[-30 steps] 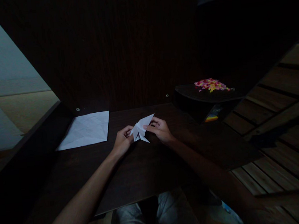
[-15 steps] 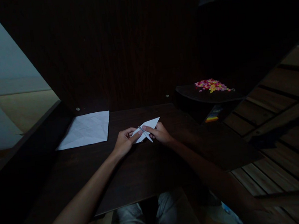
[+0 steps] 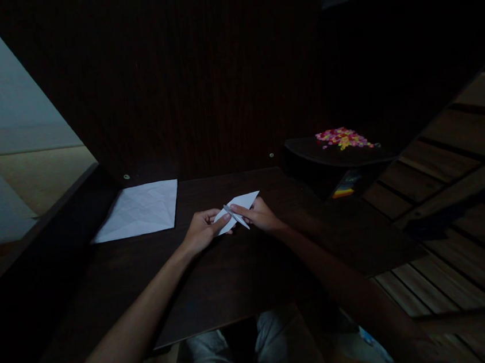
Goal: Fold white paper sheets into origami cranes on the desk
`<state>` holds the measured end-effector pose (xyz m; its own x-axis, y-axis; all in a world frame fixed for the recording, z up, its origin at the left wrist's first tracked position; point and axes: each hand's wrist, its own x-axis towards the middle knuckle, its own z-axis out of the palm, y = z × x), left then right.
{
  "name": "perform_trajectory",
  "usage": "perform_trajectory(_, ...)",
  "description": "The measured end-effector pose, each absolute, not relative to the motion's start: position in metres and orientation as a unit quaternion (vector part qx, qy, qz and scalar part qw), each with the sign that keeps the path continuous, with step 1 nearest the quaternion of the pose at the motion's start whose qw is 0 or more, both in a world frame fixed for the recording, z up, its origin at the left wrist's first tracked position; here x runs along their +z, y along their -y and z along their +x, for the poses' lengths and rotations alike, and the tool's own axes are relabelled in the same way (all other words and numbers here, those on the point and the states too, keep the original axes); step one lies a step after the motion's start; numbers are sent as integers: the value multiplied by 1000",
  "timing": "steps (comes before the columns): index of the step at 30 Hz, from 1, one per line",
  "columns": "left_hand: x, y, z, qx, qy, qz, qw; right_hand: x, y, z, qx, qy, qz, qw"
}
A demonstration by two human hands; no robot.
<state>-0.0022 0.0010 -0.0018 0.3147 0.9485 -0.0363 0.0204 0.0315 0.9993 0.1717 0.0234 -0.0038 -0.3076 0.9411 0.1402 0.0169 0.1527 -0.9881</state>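
Note:
A piece of folded white paper is held between my two hands over the dark desk. One pointed end reaches up to the right, and a narrow folded flap sticks out toward me. My left hand pinches the left side, its thumb on top. From the right, my right hand grips the paper with its thumb pressed at the middle, by the raised flap. Fingers beneath the paper are partly hidden. Farther left on the desk lies a creased white sheet.
On a small curved shelf at the right lies a heap of pink, red and yellow bits. Below it is an object with rainbow-like stripes. A tall dark panel backs the desk; slatted wood stands at far right.
Almost nothing differs. The folded paper has tilted very slightly in my hands, and both hands keep their grip in the same spot.

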Motion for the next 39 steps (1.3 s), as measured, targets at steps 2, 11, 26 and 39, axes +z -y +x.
perform_trajectory(2,0,-1,-2,399,-427,569,579,-6,-25,173,523,617,-380,449)
perform_trajectory(11,0,0,-2,397,-429,565,583,-9,-31,177,557,589,-371,452)
perform_trajectory(26,-3,-3,-2,397,-429,559,588,-15,-38,180,566,544,-382,487)
perform_trajectory(39,1,-1,-1,405,-435,548,588,-9,-36,178,594,481,-387,515)
